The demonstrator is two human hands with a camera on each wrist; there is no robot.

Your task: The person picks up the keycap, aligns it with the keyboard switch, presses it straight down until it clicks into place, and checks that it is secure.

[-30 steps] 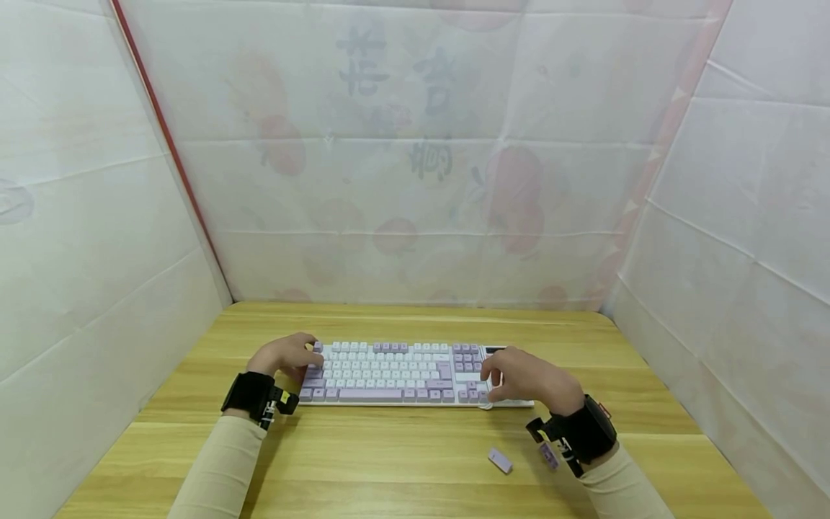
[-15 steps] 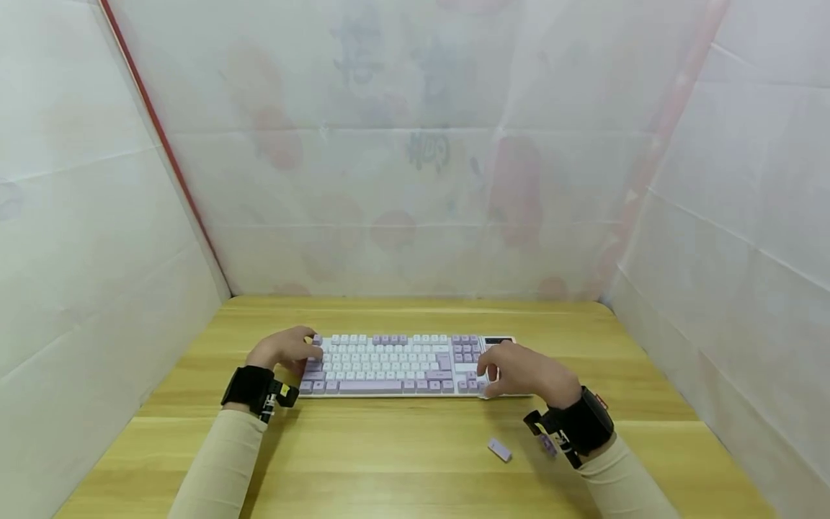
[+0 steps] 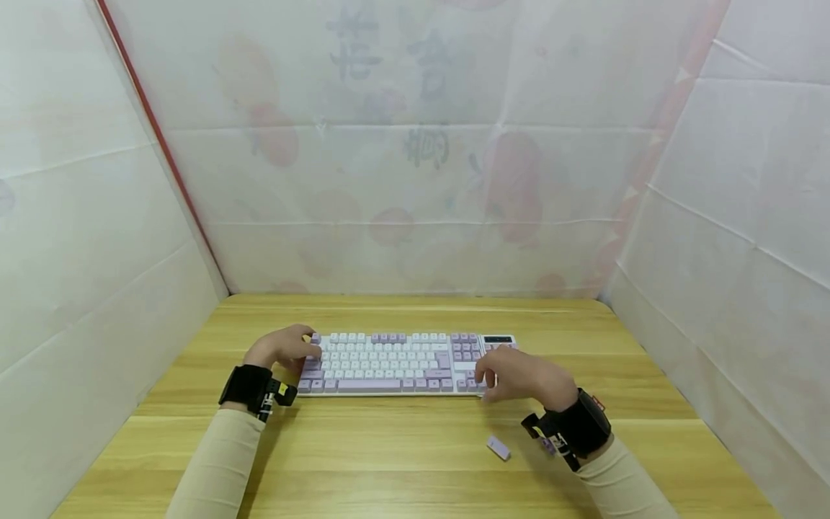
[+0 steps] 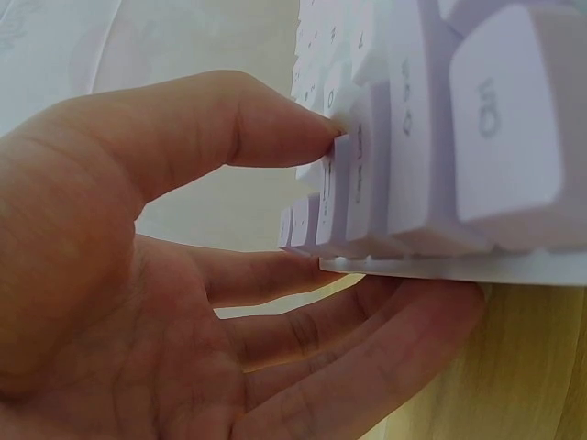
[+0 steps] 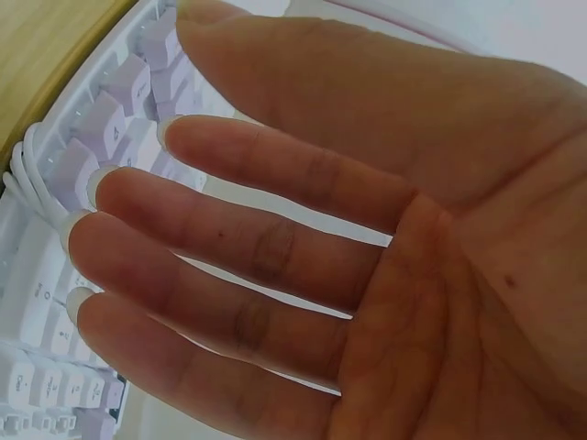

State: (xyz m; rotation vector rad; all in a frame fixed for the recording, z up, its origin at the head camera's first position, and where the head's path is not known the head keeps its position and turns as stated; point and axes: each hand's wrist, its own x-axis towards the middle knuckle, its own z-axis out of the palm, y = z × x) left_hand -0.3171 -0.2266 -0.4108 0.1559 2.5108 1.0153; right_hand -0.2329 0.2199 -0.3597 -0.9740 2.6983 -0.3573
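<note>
A white and lilac keyboard (image 3: 389, 364) lies across the table. My left hand (image 3: 284, 348) grips its left end. In the left wrist view the thumb presses on keys near the Caps Lock key (image 4: 371, 170), and the fingers (image 4: 367, 367) reach beneath the edge. My right hand (image 3: 525, 375) is over the right end, around the number pad, thumb toward the front edge. From the right wrist, its fingers (image 5: 229, 220) look spread and nearly straight, tips close over the keys. Loops of thin white cord (image 5: 32, 174) lie at the keyboard's edge beside those fingertips.
A loose lilac keycap (image 3: 498, 448) lies on the wooden table (image 3: 363, 461) in front of the keyboard. Another small purple piece (image 3: 548, 446) is partly hidden by the right wrist camera. White cloth walls (image 3: 415, 180) stand at the back and both sides.
My right hand has slid slightly left and toward the front edge, uncovering the keyboard's small dark display and covering the white loop. The left hand keeps its place. The head view has tilted slightly.
</note>
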